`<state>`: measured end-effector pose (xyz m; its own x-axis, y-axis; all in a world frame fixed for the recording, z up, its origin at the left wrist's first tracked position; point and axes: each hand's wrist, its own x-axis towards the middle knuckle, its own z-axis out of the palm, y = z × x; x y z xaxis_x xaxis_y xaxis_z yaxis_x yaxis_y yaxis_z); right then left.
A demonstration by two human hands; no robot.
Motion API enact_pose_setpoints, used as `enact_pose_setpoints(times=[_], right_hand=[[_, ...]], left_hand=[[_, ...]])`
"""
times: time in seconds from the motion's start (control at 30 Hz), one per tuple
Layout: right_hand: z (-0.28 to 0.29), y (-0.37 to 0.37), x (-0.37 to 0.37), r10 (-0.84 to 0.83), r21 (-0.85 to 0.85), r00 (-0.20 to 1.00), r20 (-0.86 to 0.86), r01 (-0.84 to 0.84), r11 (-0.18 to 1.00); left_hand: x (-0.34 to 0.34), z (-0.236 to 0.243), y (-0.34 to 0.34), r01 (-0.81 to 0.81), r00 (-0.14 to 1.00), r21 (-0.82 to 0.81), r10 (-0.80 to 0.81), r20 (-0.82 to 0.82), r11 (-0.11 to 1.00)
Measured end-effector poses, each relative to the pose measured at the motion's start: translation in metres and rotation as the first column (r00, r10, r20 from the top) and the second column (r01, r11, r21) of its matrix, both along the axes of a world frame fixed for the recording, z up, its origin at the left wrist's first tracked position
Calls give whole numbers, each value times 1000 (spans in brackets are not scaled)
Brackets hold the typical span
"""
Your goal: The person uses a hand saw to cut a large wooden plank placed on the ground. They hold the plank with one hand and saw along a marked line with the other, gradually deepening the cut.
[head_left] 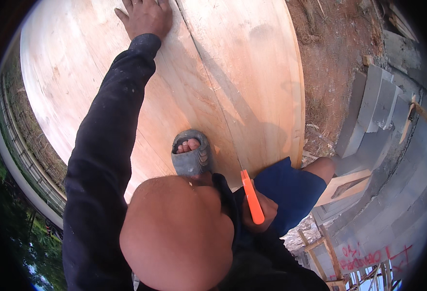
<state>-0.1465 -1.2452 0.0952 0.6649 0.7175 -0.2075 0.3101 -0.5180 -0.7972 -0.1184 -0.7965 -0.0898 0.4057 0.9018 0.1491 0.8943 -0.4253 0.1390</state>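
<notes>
A wide sheet of pale plywood [257, 63] stretches out in front of me. My left hand [148, 19] rests flat on its far part, fingers spread and partly cut off by the top of the picture. In my right hand [268, 211], close to my body at the near edge of the sheet, is the orange handle of a handsaw [252, 199]. The saw's thin blade is seen almost edge-on, in line with a long dark straight line [206, 68] running away across the plywood; how deep it sits I cannot tell.
My foot in a grey slide sandal [190, 157] stands on the plywood, left of the line. Reddish soil [327, 63] lies to the right, with stacked grey blocks [381, 99] and a block wall beyond. A wooden frame [325, 252] stands lower right.
</notes>
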Motion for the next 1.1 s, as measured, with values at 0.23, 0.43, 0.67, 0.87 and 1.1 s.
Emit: enact_pose_setpoints(times=[0.23,0.43,0.67,0.87,1.1], right_hand=[[-73,150,40,-149,97,950,-274,181,979],[-73,140,35,-205,105,936,-284,243,964],[12,1,1,-17,-45,999,31,18,999],[-89,196,58,-157,121,974,-165,178,976],[-7,12,7,33,-24,999,-40,-34,999]], left_hand=[[3,-3,-3,7,1000,-35,-7,19,999],[4,-9,3,18,1000,-29,-17,21,999],[3,-6,0,14,1000,-4,-14,12,1000],[18,-5,2,3,1000,-4,-3,-15,1000],[-2,-5,3,-10,1000,-21,11,16,1000]])
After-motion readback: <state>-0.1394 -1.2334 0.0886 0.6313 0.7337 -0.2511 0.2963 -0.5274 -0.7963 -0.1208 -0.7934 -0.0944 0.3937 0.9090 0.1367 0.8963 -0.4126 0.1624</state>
